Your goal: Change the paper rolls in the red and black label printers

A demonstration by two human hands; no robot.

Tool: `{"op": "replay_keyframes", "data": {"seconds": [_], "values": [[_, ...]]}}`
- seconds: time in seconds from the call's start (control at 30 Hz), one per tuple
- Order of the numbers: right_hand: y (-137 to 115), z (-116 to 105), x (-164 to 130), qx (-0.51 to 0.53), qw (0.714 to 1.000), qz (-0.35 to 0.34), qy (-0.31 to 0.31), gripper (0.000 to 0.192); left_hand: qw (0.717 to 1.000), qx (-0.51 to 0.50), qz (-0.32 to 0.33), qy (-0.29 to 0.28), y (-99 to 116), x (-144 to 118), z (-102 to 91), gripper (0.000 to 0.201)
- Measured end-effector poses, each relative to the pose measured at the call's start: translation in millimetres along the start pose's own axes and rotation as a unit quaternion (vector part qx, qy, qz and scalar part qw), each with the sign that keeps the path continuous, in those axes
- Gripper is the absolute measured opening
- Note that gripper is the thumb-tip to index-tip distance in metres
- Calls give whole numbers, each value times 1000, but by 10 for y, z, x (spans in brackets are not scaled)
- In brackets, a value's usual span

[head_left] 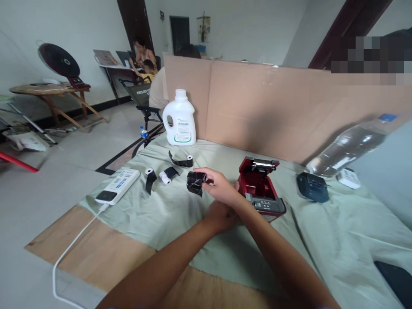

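Your right hand (219,185) pinches the black-wrapped roll (195,182) just at nine o'clock of the open red printer (261,189); your left hand (222,216), beneath, I cannot tell. Loose wrap could snag, dropping it among the rolls (169,174) beyond.

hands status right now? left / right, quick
Left hand: mostly hidden under the right forearm, cannot tell.
Right hand: closed on a black paper roll, beside the open red printer.
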State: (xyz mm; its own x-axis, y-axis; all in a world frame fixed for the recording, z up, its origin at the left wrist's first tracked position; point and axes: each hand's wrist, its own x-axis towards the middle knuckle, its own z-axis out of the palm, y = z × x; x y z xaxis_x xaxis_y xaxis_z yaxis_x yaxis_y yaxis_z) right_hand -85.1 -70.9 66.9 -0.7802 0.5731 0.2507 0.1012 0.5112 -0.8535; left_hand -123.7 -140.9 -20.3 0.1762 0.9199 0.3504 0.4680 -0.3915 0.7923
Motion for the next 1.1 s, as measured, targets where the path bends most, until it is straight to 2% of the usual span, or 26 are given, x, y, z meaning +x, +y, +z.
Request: {"op": "replay_keyframes", "data": {"seconds": [0.1,0.17,0.27,0.33,0.43,0.47,0.6,0.7,0.77,0.87,0.97,1.03,1.1], "values": [[-227,-179,-321,35,999,4,26,57,994,-66,-52,72,-13,-33,-11,50],[-350,-319,-513,49,998,12,42,59,984,-94,-80,127,-47,-32,19,44],[-430,-592,-757,46,995,-2,85,53,967,-132,-124,177,-44,7,48,39],[-413,-804,-894,18,992,-25,124,49,954,-167,-126,212,33,59,12,39],[-327,-1089,-1053,-35,985,-46,162,49,934,-214,-96,268,276,198,-141,46],[-296,-1161,-1088,-47,983,-56,167,50,935,-223,-86,260,381,267,-208,50],[-215,-1330,-1132,-66,978,-110,163,49,964,-209,-86,139,792,635,-421,60],[-202,-1410,-1143,-72,978,-108,161,50,968,-196,-117,101,959,898,-418,55],[-189,-1478,-1172,-60,983,-79,152,54,965,-209,-120,99,984,996,-344,53],[-123,-1589,-1221,3,991,-17,132,58,967,-217,-97,94,954,1011,-212,51],[-20,-1661,-1227,64,987,28,143,42,975,-186,-91,77,926,946,-145,47],[34,-1672,-1211,78,984,43,156,30,975,-184,-106,68,927,902,-145,45],[62,-1657,-1193,80,983,49,157,26,971,-194,-129,56,941,868,-164,44]]}}
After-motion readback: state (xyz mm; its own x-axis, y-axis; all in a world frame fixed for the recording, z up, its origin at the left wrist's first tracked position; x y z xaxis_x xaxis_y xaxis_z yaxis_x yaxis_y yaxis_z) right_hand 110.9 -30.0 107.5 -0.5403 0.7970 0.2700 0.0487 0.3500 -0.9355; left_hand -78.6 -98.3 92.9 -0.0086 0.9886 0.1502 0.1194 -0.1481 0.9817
